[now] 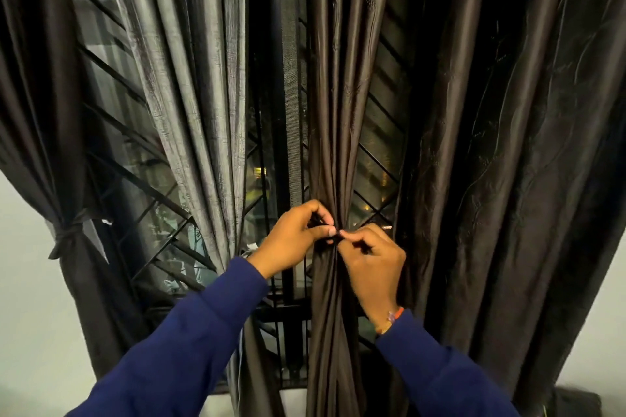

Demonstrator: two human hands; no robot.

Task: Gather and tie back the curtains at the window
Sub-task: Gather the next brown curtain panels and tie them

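Centre of scene: a dark brown curtain panel (333,112) hangs gathered into a narrow bunch before the window grille (142,186). Left hand (293,237) and right hand (371,264) meet at the bunch's waist, fingers of each pinched narrowly on a small dark tie (333,238), largely hidden. Far left, another curtain (44,112) is already tied back with a knotted band (69,236).
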